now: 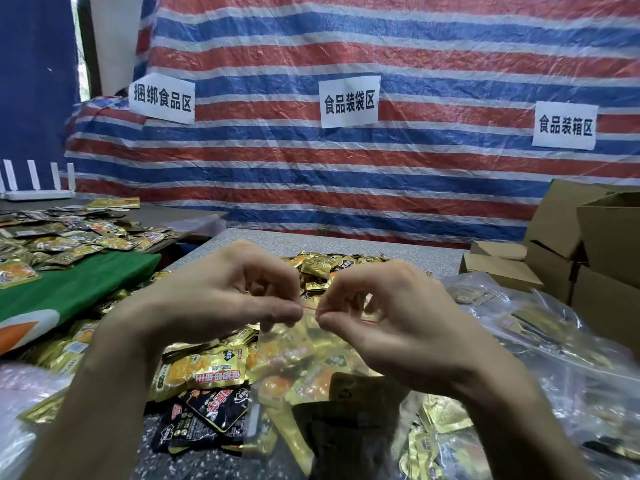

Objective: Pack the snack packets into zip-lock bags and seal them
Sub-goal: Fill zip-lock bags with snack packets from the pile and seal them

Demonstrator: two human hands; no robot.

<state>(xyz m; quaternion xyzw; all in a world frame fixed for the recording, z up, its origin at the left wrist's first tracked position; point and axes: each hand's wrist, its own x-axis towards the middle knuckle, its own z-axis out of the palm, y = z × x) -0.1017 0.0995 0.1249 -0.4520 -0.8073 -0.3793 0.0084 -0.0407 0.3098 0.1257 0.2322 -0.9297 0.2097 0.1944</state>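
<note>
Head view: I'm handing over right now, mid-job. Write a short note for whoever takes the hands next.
Left hand: pinches the red zip strip of the zip-lock bag, held above the table.
Right hand: pinches the same strip, close beside the left.
Bag: has snack packets inside; whether the strip is closed along its whole length cannot be told.
Done: clear bags with packets inside lie at the right, by the cardboard boxes.
Left: likely finish pressing this seal, set the bag down, then bag the loose packets piled on the table.
</note>
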